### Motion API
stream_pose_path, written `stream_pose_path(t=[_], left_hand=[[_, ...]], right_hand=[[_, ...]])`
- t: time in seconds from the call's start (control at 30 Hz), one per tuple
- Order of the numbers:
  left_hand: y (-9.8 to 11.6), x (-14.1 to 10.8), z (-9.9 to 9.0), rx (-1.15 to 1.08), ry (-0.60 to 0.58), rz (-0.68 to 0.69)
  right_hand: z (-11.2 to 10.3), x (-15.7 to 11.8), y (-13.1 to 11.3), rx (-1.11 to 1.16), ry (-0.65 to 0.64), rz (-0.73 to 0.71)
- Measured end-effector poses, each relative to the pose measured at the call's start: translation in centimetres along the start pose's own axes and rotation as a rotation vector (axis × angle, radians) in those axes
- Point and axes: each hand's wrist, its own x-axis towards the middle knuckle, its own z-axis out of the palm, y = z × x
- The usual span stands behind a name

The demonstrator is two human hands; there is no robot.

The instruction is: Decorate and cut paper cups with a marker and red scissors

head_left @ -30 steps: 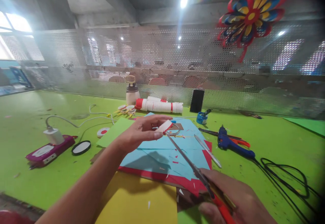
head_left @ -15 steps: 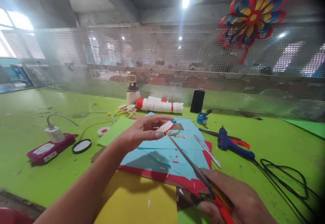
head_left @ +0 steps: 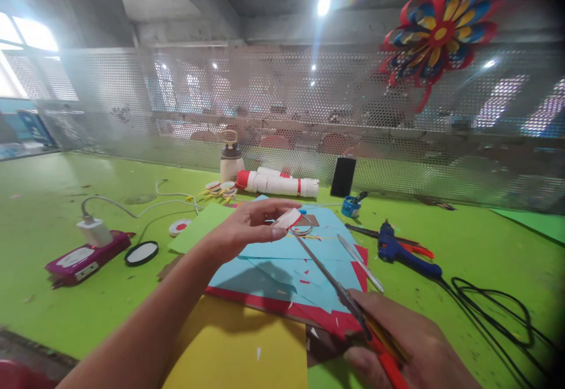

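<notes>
Between the thumb and fingers of my left hand [head_left: 247, 227] is a small white paper piece [head_left: 288, 219] with a red edge, held above the blue paper sheets. My right hand [head_left: 406, 336] grips a pair of scissors [head_left: 338, 289] by its red-orange handles. The scissor blades look closed and point up and left, their tips just below the paper piece and apart from it. Small red and white scraps lie on the blue paper [head_left: 309, 268]. A silver ring-like loop [head_left: 311, 227] shows behind the held piece; whether it touches it I cannot tell.
A yellow sheet [head_left: 247, 348] lies in front. On the left are a purple power strip [head_left: 97, 256] and a black-rimmed disc [head_left: 142, 253]. To the right lie a silver pen-like tool [head_left: 362, 263] and a blue glue gun [head_left: 408, 253] with a black cord. White paper tubes [head_left: 278, 184] lie behind.
The scissor tips have drawn slightly down and away from the white paper piece, which they were touching or nearly touching. My left hand has hardly moved.
</notes>
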Motion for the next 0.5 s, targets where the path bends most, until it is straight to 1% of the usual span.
stream_pose_path(t=[0.27,0.4,0.5], left_hand=[[0.09,-0.06,0.12,-0.001,-0.005,-0.002],[0.14,-0.05,0.18,-0.013,-0.01,0.003],[0.19,-0.02,0.2,-0.013,-0.014,0.003]], right_hand=[[-0.04,-0.15,0.02,-0.014,-0.019,-0.012],[-0.07,-0.2,0.06,-0.042,0.034,-0.058],[-0.05,-0.17,0.01,-0.047,0.034,-0.074]])
